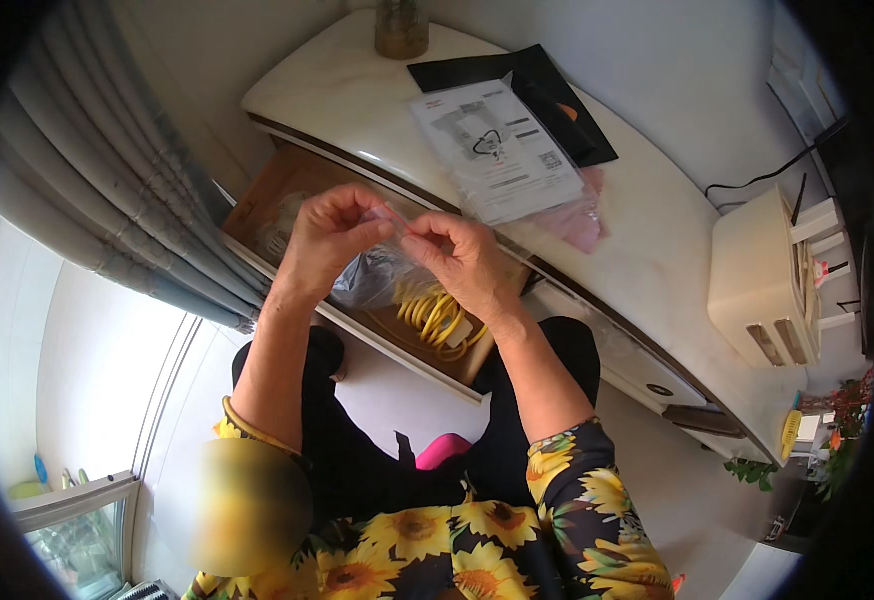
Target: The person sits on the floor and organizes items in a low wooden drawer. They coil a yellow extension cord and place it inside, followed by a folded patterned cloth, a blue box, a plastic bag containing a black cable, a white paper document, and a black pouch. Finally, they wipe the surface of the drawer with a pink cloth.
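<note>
My left hand [327,240] and my right hand [457,255] are raised over an open drawer [407,365], both closed in pinches on the red-edged top of a clear plastic bag [388,218]. The lower part of that bag is hard to separate from what lies behind it. In the drawer, below my hands, are a crumpled greyish plastic bag [362,280] and a coiled yellow cable [427,318]. Behind my hands, on the cabinet top [327,85], a printed sheet in a sleeve [477,170] overlaps a black folder [587,130] and some pink plastic [587,220].
A glass jar [402,35] stands at the back of the cabinet top. A cream box-like holder [757,290] with items in it is at its right end. A grey curtain [127,190] hangs at the left. My legs are below the drawer. Plants [842,430] show at far right.
</note>
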Available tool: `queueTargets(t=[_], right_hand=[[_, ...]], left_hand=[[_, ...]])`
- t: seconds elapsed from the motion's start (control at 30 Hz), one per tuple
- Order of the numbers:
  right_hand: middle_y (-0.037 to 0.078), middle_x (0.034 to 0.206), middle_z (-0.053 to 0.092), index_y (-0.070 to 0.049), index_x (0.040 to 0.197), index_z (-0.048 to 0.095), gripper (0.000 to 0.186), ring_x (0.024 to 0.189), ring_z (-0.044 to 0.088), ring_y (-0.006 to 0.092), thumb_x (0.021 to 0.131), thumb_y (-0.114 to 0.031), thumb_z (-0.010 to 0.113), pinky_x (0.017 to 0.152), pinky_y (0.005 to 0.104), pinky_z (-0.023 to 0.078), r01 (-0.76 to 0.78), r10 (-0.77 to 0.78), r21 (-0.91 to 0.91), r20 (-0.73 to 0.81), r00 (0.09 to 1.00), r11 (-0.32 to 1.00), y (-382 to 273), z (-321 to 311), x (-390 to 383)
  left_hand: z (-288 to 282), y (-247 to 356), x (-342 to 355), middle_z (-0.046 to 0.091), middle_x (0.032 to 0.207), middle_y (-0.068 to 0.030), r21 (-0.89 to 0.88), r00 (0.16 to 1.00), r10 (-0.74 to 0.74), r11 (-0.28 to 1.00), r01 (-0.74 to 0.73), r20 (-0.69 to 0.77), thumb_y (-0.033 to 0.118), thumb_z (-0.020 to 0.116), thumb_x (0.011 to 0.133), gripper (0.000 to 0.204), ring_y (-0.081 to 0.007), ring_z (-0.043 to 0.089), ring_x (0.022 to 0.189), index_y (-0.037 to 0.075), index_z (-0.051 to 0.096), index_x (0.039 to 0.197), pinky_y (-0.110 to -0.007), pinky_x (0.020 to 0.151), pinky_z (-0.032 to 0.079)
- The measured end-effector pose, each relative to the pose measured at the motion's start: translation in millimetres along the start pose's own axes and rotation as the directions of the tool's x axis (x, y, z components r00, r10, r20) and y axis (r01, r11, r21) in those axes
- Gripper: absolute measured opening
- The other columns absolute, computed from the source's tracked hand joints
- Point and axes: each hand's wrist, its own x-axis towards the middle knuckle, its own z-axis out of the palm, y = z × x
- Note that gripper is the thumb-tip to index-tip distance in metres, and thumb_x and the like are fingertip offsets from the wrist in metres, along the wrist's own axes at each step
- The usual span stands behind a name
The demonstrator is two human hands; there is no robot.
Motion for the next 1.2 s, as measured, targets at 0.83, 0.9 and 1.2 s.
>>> queueTargets(t=[0.83, 0.9, 1.2], right_hand=[[0.003, 0.078, 0.066, -0.002, 0.091, 0.065, 0.012, 0.069, 0.059, 0.01, 0.084, -0.012, 0.067, 0.067, 0.0243, 0.047, -0.094, 0.083, 0.089, 0.12, 0.989, 0.992, -4, -9, -1], [0.003, 0.079, 0.067, -0.003, 0.092, 0.066, 0.012, 0.07, 0.06, 0.0104, 0.084, -0.012, 0.067, 0.067, 0.0247, 0.048, -0.081, 0.076, 0.038, 0.117, 0.99, 0.996, -4, -12, -2], [0.004, 0.078, 0.067, -0.002, 0.088, 0.066, 0.01, 0.07, 0.061, 0.0082, 0.08, -0.007, 0.069, 0.066, 0.0227, 0.049, -0.099, 0.106, -0.085, 0.079, 0.991, 0.991, -7, -16, -4]], left_hand=[[-10, -3, 2, 0.061, 0.078, 0.0015, 0.065, 0.998, 0.058, 0.996, -0.056, -0.037, 0.016, 0.065, 0.088, 0.013, -0.0064, 0.053, 0.072, 0.004, 0.063, 0.088, -0.022, 0.068, 0.044], [-5, -2, 2, 0.058, 0.077, 0.0025, 0.012, 0.995, 0.079, 0.997, -0.079, -0.065, 0.017, 0.064, 0.089, 0.014, -0.0059, 0.051, 0.072, 0.004, 0.063, 0.088, -0.022, 0.068, 0.043], [-5, 16, -5, 0.061, 0.083, -0.0018, 0.267, 0.92, 0.246, 0.949, -0.166, -0.304, 0.012, 0.062, 0.088, 0.011, -0.0077, 0.054, 0.077, 0.001, 0.064, 0.092, -0.023, 0.071, 0.042]])
